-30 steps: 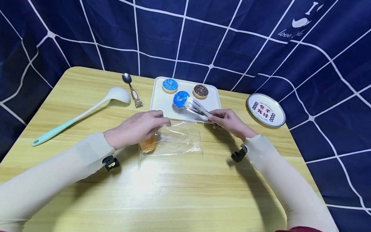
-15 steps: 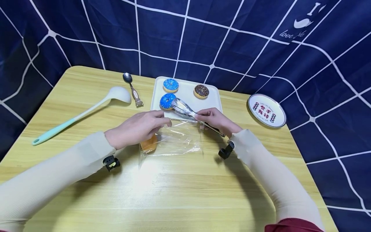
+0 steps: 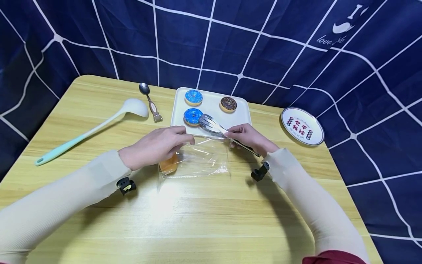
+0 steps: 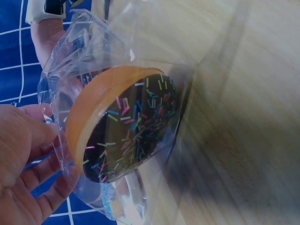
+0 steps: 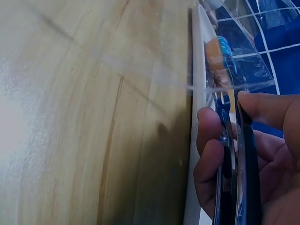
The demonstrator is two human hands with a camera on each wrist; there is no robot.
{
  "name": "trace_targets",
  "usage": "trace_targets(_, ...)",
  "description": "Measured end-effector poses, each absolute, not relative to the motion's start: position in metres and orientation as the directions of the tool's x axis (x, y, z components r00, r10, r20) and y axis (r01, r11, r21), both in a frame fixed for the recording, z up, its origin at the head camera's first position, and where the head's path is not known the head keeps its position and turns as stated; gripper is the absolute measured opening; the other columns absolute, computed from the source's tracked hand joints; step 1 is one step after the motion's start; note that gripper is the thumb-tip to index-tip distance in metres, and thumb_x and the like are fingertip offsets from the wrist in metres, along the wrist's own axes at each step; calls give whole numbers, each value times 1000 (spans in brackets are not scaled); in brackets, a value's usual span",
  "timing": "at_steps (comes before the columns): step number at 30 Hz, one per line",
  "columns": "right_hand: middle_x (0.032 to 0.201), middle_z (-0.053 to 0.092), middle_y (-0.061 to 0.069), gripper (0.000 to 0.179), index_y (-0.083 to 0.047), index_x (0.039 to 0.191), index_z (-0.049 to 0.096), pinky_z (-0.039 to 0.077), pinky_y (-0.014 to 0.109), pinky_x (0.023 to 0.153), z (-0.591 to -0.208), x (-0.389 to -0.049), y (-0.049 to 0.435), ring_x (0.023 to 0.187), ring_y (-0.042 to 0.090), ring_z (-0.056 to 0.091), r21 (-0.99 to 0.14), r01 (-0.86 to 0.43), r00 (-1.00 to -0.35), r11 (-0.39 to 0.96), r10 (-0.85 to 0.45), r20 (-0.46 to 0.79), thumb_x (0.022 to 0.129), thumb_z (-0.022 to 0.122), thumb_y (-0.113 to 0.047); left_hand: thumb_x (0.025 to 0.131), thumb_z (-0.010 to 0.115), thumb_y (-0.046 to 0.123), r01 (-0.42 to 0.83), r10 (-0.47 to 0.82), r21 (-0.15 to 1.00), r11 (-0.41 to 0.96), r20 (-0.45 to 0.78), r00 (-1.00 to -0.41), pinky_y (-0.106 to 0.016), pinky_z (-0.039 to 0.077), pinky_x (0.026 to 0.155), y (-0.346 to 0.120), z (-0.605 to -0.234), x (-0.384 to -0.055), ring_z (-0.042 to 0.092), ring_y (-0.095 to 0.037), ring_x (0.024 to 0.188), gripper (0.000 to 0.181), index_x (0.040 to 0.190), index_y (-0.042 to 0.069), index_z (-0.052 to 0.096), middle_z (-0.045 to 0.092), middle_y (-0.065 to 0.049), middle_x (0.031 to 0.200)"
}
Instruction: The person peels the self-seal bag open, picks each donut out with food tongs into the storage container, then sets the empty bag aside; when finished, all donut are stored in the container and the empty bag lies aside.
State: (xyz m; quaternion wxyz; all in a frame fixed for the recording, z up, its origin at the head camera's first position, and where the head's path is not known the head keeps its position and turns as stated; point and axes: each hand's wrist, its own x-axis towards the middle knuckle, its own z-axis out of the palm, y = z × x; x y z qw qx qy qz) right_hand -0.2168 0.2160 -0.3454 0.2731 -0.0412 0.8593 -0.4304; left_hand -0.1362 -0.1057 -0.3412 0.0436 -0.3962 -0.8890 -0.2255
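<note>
My left hand (image 3: 156, 145) pinches the edge of a clear plastic bag (image 3: 204, 159) in front of the tray. Inside that bag a doughnut (image 4: 126, 126) stands on edge, with chocolate icing and coloured sprinkles. My right hand (image 3: 248, 137) holds metal serving tongs (image 3: 212, 124) between thumb and fingers. Their slotted end meets the right side of a blue-iced doughnut (image 3: 192, 116) on the white tray (image 3: 242, 119); whether they clamp it I cannot tell. Behind it lie another blue doughnut (image 3: 193, 97) and a chocolate one (image 3: 228, 104).
A white ladle with a mint handle (image 3: 60, 150) and a small spoon (image 3: 152, 107) lie left of the tray. To the right is a round plate (image 3: 302, 125) with red characters. Dark blue grid cloth (image 3: 184, 40) hangs behind the wooden table (image 3: 197, 220).
My right hand has moved left with the tongs, then slightly back right. The nearer blue doughnut has shifted left across the tray. My left hand and the bag have stayed put.
</note>
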Motion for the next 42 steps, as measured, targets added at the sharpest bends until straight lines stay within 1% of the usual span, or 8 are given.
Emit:
trace_targets(8,78,71,-5,34,3,126,69,51,24,65,-344,-217,224,70,9,63,-762,145,-855,631,-308,-417,106,62,-24,98,67,-2,726,690,370,579,252,-679,-30,56,72,-104,-341,-137,63,-18,85,28,118,18,71,67,-2,103)
trace_targets(16,99,77,-1,42,0,136,65,57,27,74,-326,-215,250,78,7,69,-754,139,-887,642,-257,-383,105,65,-29,97,66,-4,736,695,371,567,264,-669,-31,55,72,-104,-342,-139,63,-17,84,30,118,17,71,67,-3,101)
trace_targets(20,103,79,-2,45,-3,138,65,59,27,77,-317,-208,273,83,8,72,-752,106,-893,651,-270,-360,103,68,-30,97,66,-4,735,696,368,569,260,-669,-29,53,71,-104,-341,-138,61,-17,82,31,118,18,71,66,-2,100)
trace_targets(24,105,80,-4,45,-1,139,64,58,27,81,-311,-200,298,88,10,73,-763,70,-877,643,-325,-355,103,68,-28,96,66,-5,733,695,368,572,256,-672,-28,52,69,-104,-340,-138,59,-16,81,32,118,18,71,65,-2,99)
trace_targets(28,105,80,-3,43,4,139,62,57,24,84,-311,-192,321,86,9,72,-775,36,-855,630,-382,-350,104,66,-21,96,67,-5,734,693,363,574,262,-672,-29,53,70,-104,-340,-138,61,-17,82,31,118,17,71,66,-3,100)
trace_targets(33,97,80,3,39,7,135,64,59,23,81,-315,-181,338,82,8,72,-759,-29,-834,651,-435,-341,103,67,-14,96,66,-5,740,693,359,568,276,-666,-29,54,70,-104,-341,-138,62,-17,83,31,118,16,72,66,-3,101)
trace_targets(39,99,78,15,31,-3,128,72,61,27,83,-317,-170,339,84,12,73,-710,-85,-788,699,-484,-381,101,71,-19,96,65,-6,737,691,369,566,274,-669,-29,53,70,-104,-342,-138,61,-17,83,32,118,17,71,66,-2,101)
trace_targets(42,101,76,17,29,-9,127,74,60,26,82,-314,-167,335,85,13,72,-691,-113,-762,714,-508,-400,101,71,-21,96,65,-5,732,691,375,569,264,-673,-28,53,70,-104,-342,-138,61,-16,83,33,119,17,71,66,-2,102)
